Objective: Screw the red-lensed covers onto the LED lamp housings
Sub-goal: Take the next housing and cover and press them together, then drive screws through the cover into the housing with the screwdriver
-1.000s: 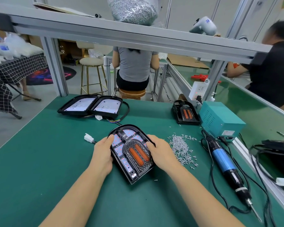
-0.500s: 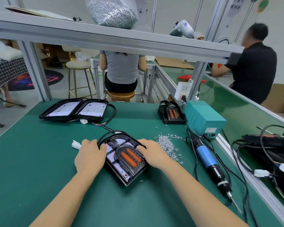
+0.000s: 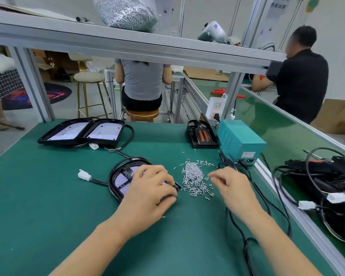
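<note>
Left hand: my left hand (image 3: 147,193) lies palm-down on the lamp housing (image 3: 121,180), fingers curled over its right edge and gripping it against the green mat (image 3: 48,206).
Right hand: my right hand (image 3: 230,186) hovers just right of the screw pile (image 3: 195,179), fingers loosely bent with thumb and forefinger near each other; I cannot tell whether they pinch a screw.
Lamp housing: flat on the mat beneath my left hand, its rounded end pointing away from me; the red-lensed cover is almost wholly hidden by my hand.
Connector: a white plug (image 3: 84,174) on a black lead lies on the mat just left of my left hand.
Screw pile: loose silver screws, between my two hands.
Finished lamp: a black unit with two red lenses (image 3: 201,136), well beyond my right hand, beside the teal power box (image 3: 240,141).
Open housings: two uncovered housings (image 3: 84,132), side by side, well beyond my left hand.
</note>
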The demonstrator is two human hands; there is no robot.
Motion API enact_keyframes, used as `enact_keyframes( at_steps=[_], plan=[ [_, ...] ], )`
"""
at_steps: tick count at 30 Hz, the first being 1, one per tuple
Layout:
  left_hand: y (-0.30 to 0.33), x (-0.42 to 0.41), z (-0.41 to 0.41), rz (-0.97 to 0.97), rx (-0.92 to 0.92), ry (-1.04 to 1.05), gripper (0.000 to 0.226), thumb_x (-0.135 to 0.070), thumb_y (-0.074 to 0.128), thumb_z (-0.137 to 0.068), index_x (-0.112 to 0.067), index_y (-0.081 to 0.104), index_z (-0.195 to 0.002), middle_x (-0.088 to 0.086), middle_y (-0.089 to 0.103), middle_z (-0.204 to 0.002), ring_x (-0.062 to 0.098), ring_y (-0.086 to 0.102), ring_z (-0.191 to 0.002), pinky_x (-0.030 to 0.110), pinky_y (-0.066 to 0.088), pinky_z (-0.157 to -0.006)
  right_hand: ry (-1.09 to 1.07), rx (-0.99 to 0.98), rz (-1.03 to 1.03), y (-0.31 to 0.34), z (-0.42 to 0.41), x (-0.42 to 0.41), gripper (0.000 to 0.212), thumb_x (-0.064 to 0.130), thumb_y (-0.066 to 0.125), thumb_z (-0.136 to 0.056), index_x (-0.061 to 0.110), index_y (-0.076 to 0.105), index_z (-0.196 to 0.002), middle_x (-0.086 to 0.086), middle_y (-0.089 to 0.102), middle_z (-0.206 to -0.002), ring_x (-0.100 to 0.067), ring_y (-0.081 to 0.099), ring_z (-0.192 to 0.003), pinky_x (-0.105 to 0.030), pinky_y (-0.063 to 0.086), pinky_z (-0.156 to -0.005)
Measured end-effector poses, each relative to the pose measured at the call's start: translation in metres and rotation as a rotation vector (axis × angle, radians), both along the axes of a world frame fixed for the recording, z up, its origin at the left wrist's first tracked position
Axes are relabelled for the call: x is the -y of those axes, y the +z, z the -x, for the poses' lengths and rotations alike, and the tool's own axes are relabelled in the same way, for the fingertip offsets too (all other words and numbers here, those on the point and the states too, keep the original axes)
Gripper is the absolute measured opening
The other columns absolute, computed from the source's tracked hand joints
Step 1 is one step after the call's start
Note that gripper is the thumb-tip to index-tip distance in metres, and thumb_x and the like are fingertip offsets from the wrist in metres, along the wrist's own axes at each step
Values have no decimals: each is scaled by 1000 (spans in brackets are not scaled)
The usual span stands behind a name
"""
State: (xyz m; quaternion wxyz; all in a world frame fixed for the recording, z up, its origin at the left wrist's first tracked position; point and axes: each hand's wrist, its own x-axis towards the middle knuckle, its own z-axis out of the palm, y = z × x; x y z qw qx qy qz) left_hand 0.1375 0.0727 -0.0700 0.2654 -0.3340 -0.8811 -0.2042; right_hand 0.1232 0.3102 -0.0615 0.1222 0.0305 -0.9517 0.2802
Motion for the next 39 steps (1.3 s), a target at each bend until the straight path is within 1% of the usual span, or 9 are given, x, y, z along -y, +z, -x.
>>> enact_keyframes(
  at_steps=[2, 5, 7, 11, 20, 26, 31, 35, 39],
  plan=[
    [-6, -3, 0, 15, 56, -31, 6, -31, 65, -77, -27, 69, -79, -15, 64, -95, 14, 50, -106, 32, 26, -98, 125, 79, -47, -11, -12, 12, 15, 20, 65, -92, 21, 77, -101, -1, 67, -98, -20, 61, -95, -32, 45, -87],
    [-13, -2, 0, 105, 163, -29, 17, -25, 74, -65, -27, 71, -82, -12, 65, -101, 23, 57, -108, 40, 32, -99, 270, 166, -108, -32, -22, 36, 18, 24, 62, -92, 26, 75, -105, 1, 65, -102, -18, 58, -100, -29, 43, -87],
    [-13, -1, -2, 133, 177, -11, 21, -19, 75, -62, -29, 71, -80, -9, 66, -102, 26, 58, -108, 38, 31, -100, 267, 174, -129, -39, -21, 45, 21, 26, 58, -94, 29, 73, -108, 0, 61, -102, -18, 54, -103, -28, 40, -85],
    [-11, -1, -10, 320, 113, 27, 21, -22, 84, -55, -33, 70, -65, -4, 66, -109, 30, 59, -112, 54, 45, -94, 193, 96, -205, -42, -13, 46, 24, 27, 53, -96, 31, 70, -113, 3, 60, -107, -20, 52, -109, -29, 37, -87],
    [-15, -11, -23, 511, 47, 207, 26, -35, 90, -45, -28, 65, -42, -3, 69, -112, 32, 58, -119, 58, 23, -101, 47, 34, -223, -28, -7, 11, 23, 28, 56, -96, 30, 70, -114, 9, 63, -114, -14, 54, -112, -28, 35, -95],
    [-24, -14, -24, 423, 5, 226, 30, -25, 89, -49, -25, 60, -41, -2, 69, -111, 31, 59, -117, 58, 22, -102, 5, 61, -191, -24, -13, -2, 21, 22, 60, -94, 26, 73, -110, 6, 64, -111, -16, 57, -108, -34, 39, -97],
    [-26, -15, -30, 299, -4, 203, 27, -22, 82, -60, -23, 59, -47, -3, 66, -118, 26, 57, -119, 56, 28, -99, -264, -2, -181, -14, -11, -34, 31, 19, 64, -90, 15, 66, -120, -6, 58, -121, -26, 51, -113, -35, 42, -90],
    [-16, -14, -28, -43, 43, 121, 18, -23, 61, -82, -21, 62, -64, -5, 62, -123, 17, 47, -118, 39, 31, -98, -391, 316, -242, -13, -5, -62, 37, 33, 60, -90, 13, 56, -120, -9, 53, -119, -26, 52, -101, -33, 43, -74],
    [0, -13, -19, -524, 426, 132, 17, -13, 62, -89, -24, 65, -76, -20, 67, -89, 2, 58, -82, 13, 42, -74, -368, 438, -187, -17, 3, -70, 39, 38, 63, -88, 16, 52, -118, 1, 53, -95, -19, 53, -79, -29, 38, -59]
  ],
)
